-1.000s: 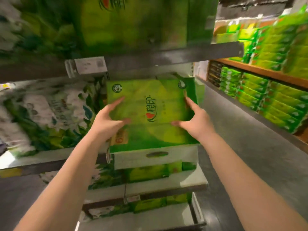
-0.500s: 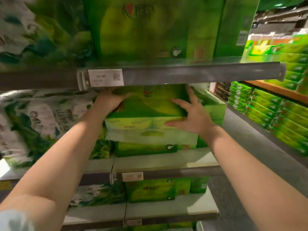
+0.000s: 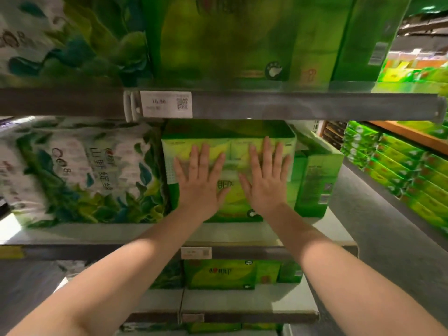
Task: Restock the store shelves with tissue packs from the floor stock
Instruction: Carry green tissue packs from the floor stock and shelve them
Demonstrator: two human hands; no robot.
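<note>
Tissue pack [image 3: 230, 151] on the shelf [image 3: 278, 235] lies under your left hand [image 3: 200, 184] and right hand [image 3: 265, 181], each grip spread flat, pressing its front.

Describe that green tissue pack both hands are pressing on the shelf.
The green plastic-wrapped tissue pack stands upright on the grey shelf board, under the shelf rail above. Its front shows a lighter yellow-green panel and partly hidden lettering. The left hand and right hand press flat against its front, fingers straight.
</note>
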